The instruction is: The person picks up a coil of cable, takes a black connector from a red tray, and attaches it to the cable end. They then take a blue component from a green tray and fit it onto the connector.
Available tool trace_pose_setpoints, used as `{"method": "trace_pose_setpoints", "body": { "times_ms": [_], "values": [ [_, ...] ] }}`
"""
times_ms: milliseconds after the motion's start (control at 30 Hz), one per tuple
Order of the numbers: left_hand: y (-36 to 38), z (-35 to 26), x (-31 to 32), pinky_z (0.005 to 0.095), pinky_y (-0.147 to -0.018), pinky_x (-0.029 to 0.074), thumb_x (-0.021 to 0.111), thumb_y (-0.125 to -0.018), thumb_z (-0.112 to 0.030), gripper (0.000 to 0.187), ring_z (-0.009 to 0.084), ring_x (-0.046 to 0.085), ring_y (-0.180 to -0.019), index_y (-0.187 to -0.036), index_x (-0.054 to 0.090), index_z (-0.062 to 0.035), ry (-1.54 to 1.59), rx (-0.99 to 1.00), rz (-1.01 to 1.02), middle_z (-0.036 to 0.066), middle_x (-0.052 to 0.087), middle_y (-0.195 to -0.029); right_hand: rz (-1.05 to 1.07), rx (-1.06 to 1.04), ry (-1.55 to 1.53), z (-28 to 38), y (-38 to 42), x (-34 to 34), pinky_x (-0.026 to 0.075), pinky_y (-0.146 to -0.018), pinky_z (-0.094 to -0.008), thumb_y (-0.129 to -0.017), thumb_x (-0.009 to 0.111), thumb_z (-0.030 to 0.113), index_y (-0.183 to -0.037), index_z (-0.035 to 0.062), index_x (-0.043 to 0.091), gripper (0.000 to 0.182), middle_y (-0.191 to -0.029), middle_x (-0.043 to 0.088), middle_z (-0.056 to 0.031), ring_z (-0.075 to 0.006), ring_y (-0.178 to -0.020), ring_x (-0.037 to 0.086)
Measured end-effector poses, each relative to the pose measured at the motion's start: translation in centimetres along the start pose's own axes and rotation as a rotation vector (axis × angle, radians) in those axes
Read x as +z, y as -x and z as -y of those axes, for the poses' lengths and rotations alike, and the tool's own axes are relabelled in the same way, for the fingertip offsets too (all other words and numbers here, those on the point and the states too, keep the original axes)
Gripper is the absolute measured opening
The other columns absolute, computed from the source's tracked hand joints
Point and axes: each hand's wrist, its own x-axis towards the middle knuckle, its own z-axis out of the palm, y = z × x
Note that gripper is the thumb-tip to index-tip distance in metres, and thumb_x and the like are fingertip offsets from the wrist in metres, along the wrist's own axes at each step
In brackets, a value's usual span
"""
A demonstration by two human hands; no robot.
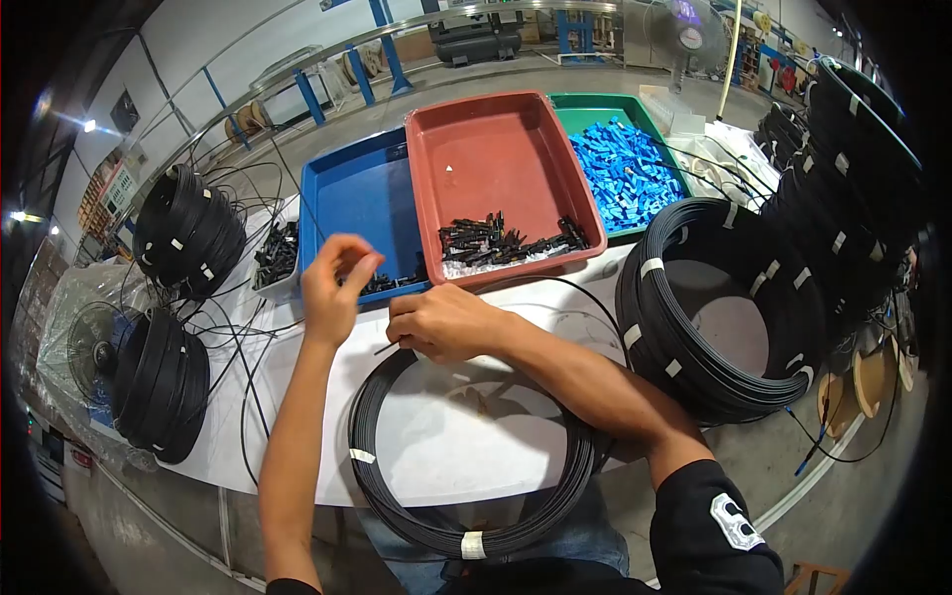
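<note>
A coil of black cable with white tape bands lies at the table's front edge, partly over my lap. My right hand is closed on a black cable end just above the coil's top; a short tip sticks out to its left. My left hand is raised to the left of it, fingers curled with thumb and forefinger apart, and nothing shows between them. Behind my hands a red tray holds black connector parts and overlaps a blue tray that also has black parts near its front.
A green tray of blue pieces stands behind right. A tall stack of black coils is at the right, with more coils beyond. Two coil stacks and a small bin of black parts are at the left.
</note>
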Motion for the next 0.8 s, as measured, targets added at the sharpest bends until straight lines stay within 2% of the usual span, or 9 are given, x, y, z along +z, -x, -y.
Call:
{"method": "trace_pose_setpoints", "body": {
  "times_ms": [67,100,133,200,400,533,600,700,800],
  "values": [
    [-2.8,-1.6,2.2,0.0333,-0.074,0.052,0.063,-0.091,-0.009,0.006,0.0182,0.067,-0.076,-0.092,0.064,-0.0033,-0.218,0.070,0.110,0.006,0.071,-0.086,0.013,-0.033,-0.098,-0.3,0.2,0.5,0.052,-0.068,-0.0441,-0.078,0.069,0.007,-0.085,0.0053,0.069,0.008,-0.090,0.065,-0.0087,-0.0319,-0.081,0.067],
    [-3.9,-1.6,3.3,0.0363,-0.078,0.052,0.063,-0.088,-0.009,0.011,0.0250,0.068,-0.081,-0.098,0.067,-0.0059,-0.273,0.127,0.194,0.009,0.072,-0.086,0.038,-0.022,-0.111,-0.4,0.2,0.6,0.052,-0.069,-0.0446,-0.077,0.070,0.008,-0.086,0.0052,0.068,0.009,-0.091,0.065,-0.0090,-0.0325,-0.082,0.066],
    [-5.1,-1.2,4.1,0.0363,-0.078,0.052,0.063,-0.088,-0.009,0.011,0.0250,0.068,-0.081,-0.098,0.067,-0.0059,-0.271,0.131,0.195,0.009,0.072,-0.086,0.037,-0.021,-0.107,-0.3,0.2,0.4,0.052,-0.069,-0.0446,-0.077,0.070,0.008,-0.086,0.0052,0.068,0.009,-0.091,0.065,-0.0090,-0.0325,-0.082,0.066],
    [-7.2,0.2,5.8,0.0409,-0.084,0.052,0.066,-0.086,-0.011,0.016,0.0315,0.066,-0.091,-0.101,0.068,-0.0069,-0.584,0.335,0.507,0.011,0.072,-0.093,0.093,0.045,-0.140,-0.2,0.3,-0.1,0.052,-0.070,-0.0458,-0.077,0.070,0.007,-0.086,0.0056,0.069,0.009,-0.092,0.065,-0.0100,-0.0329,-0.083,0.066],
    [-9.2,0.7,11.0,0.0438,-0.092,0.050,0.069,-0.084,-0.015,0.025,0.0320,0.062,-0.104,-0.108,0.070,-0.0072,-0.587,0.339,0.819,0.011,0.070,-0.108,0.071,0.027,-0.138,-1.1,0.7,0.6,0.051,-0.069,-0.0458,-0.077,0.068,0.008,-0.088,0.0064,0.067,0.011,-0.095,0.065,-0.0091,-0.0324,-0.083,0.066],
    [-8.5,0.7,13.5,0.0405,-0.099,0.043,0.067,-0.086,-0.011,0.037,0.0249,0.058,-0.118,-0.123,0.066,-0.0117,-0.548,0.502,0.845,0.006,0.066,-0.124,0.117,0.093,-0.117,-0.9,0.6,0.8,0.050,-0.067,-0.0469,-0.078,0.069,0.009,-0.087,0.0067,0.067,0.010,-0.096,0.066,-0.0101,-0.0333,-0.082,0.067],
    [-8.9,1.1,14.1,0.0399,-0.103,0.038,0.067,-0.087,-0.013,0.040,0.0207,0.055,-0.124,-0.127,0.064,-0.0141,-0.587,0.476,0.961,0.003,0.063,-0.131,0.104,0.119,-0.126,-0.9,0.5,0.8,0.052,-0.068,-0.0462,-0.076,0.068,0.007,-0.082,0.0061,0.068,0.007,-0.089,0.069,-0.0129,-0.0344,-0.079,0.068],
    [-10.1,1.5,14.7,0.0404,-0.101,0.038,0.068,-0.085,-0.019,0.033,0.0190,0.057,-0.120,-0.118,0.069,-0.0151,-0.680,0.783,0.900,0.002,0.066,-0.124,0.095,0.119,-0.114,-0.6,0.5,0.4,0.052,-0.068,-0.0466,-0.074,0.067,0.007,-0.080,0.0067,0.067,0.007,-0.087,0.068,-0.0129,-0.0350,-0.079,0.068],
    [-12.2,0.8,14.8,0.0402,-0.098,0.039,0.069,-0.084,-0.023,0.023,0.0188,0.058,-0.117,-0.105,0.074,-0.0144,-0.875,0.701,0.881,0.002,0.068,-0.117,0.061,0.114,-0.129,-0.8,0.6,0.7,0.051,-0.068,-0.0470,-0.071,0.068,0.007,-0.079,0.0076,0.067,0.008,-0.085,0.067,-0.0125,-0.0352,-0.079,0.067]
  ]
}}
